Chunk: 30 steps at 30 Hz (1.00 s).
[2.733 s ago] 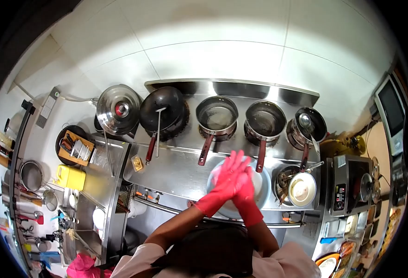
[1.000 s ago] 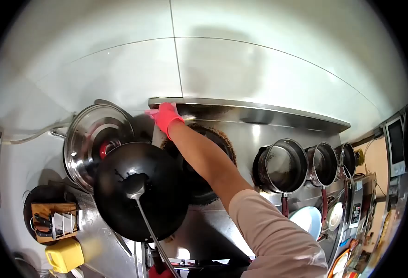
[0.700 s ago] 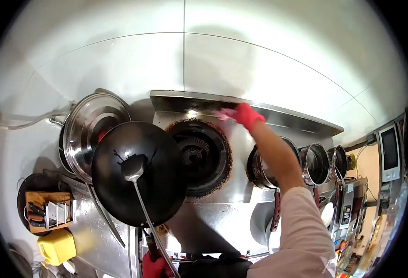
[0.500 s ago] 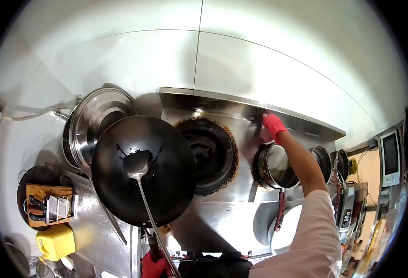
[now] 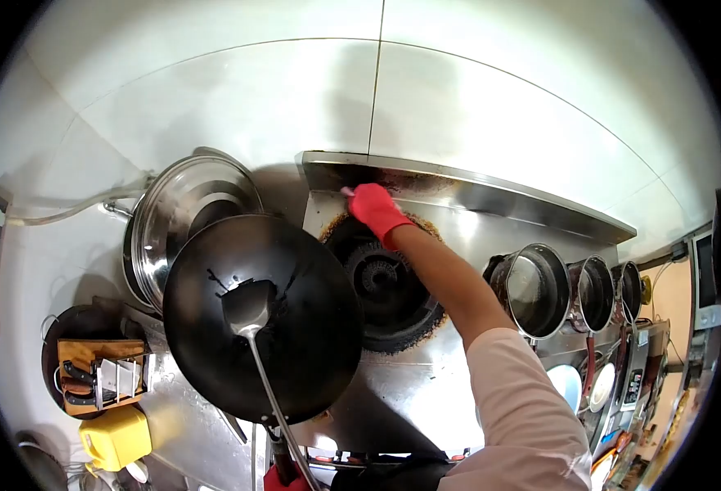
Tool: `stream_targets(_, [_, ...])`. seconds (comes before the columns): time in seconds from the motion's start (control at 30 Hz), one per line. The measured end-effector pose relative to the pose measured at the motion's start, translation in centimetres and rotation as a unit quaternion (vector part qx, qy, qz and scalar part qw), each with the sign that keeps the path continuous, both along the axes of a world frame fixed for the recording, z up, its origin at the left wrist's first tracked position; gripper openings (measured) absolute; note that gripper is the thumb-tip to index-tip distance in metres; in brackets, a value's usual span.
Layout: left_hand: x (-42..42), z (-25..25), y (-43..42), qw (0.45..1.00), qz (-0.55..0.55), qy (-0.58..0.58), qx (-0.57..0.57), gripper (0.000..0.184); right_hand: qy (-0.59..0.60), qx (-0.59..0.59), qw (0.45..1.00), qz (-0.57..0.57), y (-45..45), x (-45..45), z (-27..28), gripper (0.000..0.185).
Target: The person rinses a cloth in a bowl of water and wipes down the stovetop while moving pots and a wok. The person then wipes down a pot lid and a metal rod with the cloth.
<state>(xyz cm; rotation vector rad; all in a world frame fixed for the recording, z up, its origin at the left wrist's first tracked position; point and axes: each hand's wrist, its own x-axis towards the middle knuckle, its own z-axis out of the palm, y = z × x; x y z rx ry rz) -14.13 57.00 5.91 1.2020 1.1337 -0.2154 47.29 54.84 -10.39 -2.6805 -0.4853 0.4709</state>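
Note:
My left hand (image 5: 285, 477), in a red glove at the bottom edge, is closed around the handle of a black wok (image 5: 205, 344). A metal wok spatula (image 5: 252, 309) rests with its blade in the wok, and its long handle runs down to the same hand. My right hand (image 5: 375, 209), also red-gloved, reaches to the back edge of the burner (image 5: 381, 278) beside the metal splashback (image 5: 491, 195). Its fingers are bent closed; what they hold, if anything, is too small to make out. Brown burnt residue rings the burner.
Several pots stand to the right, nearest a steel saucepan (image 5: 538, 295). A large steel lid (image 5: 193, 213) leans at the left behind the wok. A knife rack (image 5: 115, 380) and a yellow jug (image 5: 119, 438) are at the lower left. White bowls (image 5: 601, 385) sit at the right.
My right hand has moved left along the splashback, from near the saucepan to behind the burner. My left hand still holds the wok. The whole view has shifted slightly.

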Motion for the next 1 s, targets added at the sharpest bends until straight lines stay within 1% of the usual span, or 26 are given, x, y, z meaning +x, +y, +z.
stream_targets(0.03, [-0.4, -0.7, 0.2, 1.0, 0.001, 0.006, 0.008, 0.016, 0.012, -0.004, 1.0, 0.008, 0.8, -0.7, 0.6, 0.057])
stream_targets(0.1, [-2.0, -2.1, 0.6, 0.999, 0.003, 0.021, 0.027, 0.015, 0.024, 0.056, 0.998, -0.011, 3.7, 0.1, -3.4, 0.052])
stream_targets(0.13, [-1.6, -1.4, 0.8, 0.999, 0.004, -0.001, 0.045, 0.016, 0.031, 0.086, 0.996, 0.002, 4.8, 0.4, -4.3, 0.05])
stream_targets(0.17, [-1.2, -0.6, 0.9, 0.999, 0.005, -0.004, 0.036, 0.017, 0.039, 0.117, 0.992, 0.015, 5.9, 0.6, -5.1, 0.048])
stream_targets(0.23, [-0.1, 1.3, 1.1, 1.0, 0.01, -0.013, 0.016, 0.02, 0.055, 0.171, 0.98, 0.089, 7.8, 0.0, -3.6, 0.045])
stream_targets(0.27, [0.7, 2.1, 1.1, 1.0, 0.013, 0.011, 0.021, 0.022, 0.083, 0.126, 0.988, 0.016, 8.9, -0.9, -1.6, 0.043])
stream_targets(0.3, [0.6, 1.9, 1.0, 0.999, 0.026, 0.0, 0.025, 0.022, 0.111, 0.08, 0.989, -0.056, 10.0, -1.8, 0.7, 0.042])
stream_targets(0.33, [0.2, 1.7, 0.9, 0.999, 0.039, -0.01, 0.029, 0.021, 0.087, 0.081, 0.993, 0.001, 10.1, -1.7, 0.7, 0.043])
stream_targets(0.4, [-0.4, 2.1, 0.8, 0.998, 0.057, -0.011, 0.019, 0.021, 0.074, 0.145, 0.984, 0.073, 11.2, 0.6, -4.6, 0.044])
stream_targets(0.47, [-0.5, 2.6, 1.1, 0.997, 0.072, -0.007, -0.004, 0.02, 0.068, 0.095, 0.992, 0.049, 11.3, 0.3, -4.6, 0.037])
stream_targets(0.57, [-2.1, 1.7, 1.2, 0.998, 0.053, 0.012, 0.012, 0.021, 0.034, 0.058, 0.981, 0.182, 10.3, -0.4, -5.9, 0.025])
stream_targets(0.63, [-3.3, 0.6, 1.0, 0.998, 0.06, 0.004, 0.017, 0.021, -0.017, 0.004, 0.946, 0.323, 9.0, -3.7, -3.8, 0.023])
stream_targets(0.73, [-3.2, 0.9, 1.2, 0.997, 0.07, -0.011, 0.015, 0.02, 0.023, 0.171, 0.921, 0.348, 6.2, -5.8, -2.8, 0.024])
stream_targets(0.77, [-3.0, 1.1, 1.2, 0.997, 0.077, -0.017, 0.011, 0.02, 0.021, 0.158, 0.92, 0.357, 5.9, -5.6, -1.9, 0.023])
stream_targets(0.83, [-2.8, 1.3, 1.5, 0.997, 0.056, -0.041, 0.037, 0.02, 0.018, 0.131, 0.916, 0.379, 5.9, -4.6, -0.1, 0.023])
stream_targets(0.87, [-2.8, 1.4, 1.4, 0.997, 0.046, -0.048, 0.047, 0.02, 0.028, 0.127, 0.934, 0.334, 6.0, -3.2, 0.0, 0.022])
stream_targets(0.9, [-2.7, 1.5, 1.4, 0.997, 0.049, -0.043, 0.048, 0.02, -0.044, 0.068, 0.94, 0.331, 6.1, -2.6, 0.8, 0.021])
stream_targets(0.93, [-2.3, 1.6, 1.4, 0.997, 0.05, -0.039, 0.05, 0.021, -0.116, 0.01, 0.938, 0.326, 6.0, -2.3, 2.7, 0.02])
stream_targets(0.97, [-2.0, 1.6, 1.5, 0.997, 0.05, -0.036, 0.052, 0.021, -0.062, -0.045, 0.963, 0.258, 6.2, -2.8, 6.7, 0.021])
stream_targets(1.0, [-1.8, 1.7, 1.6, 0.997, 0.061, -0.021, 0.033, 0.021, -0.125, 0.042, 0.971, 0.201, 6.9, -1.8, 3.5, 0.022])
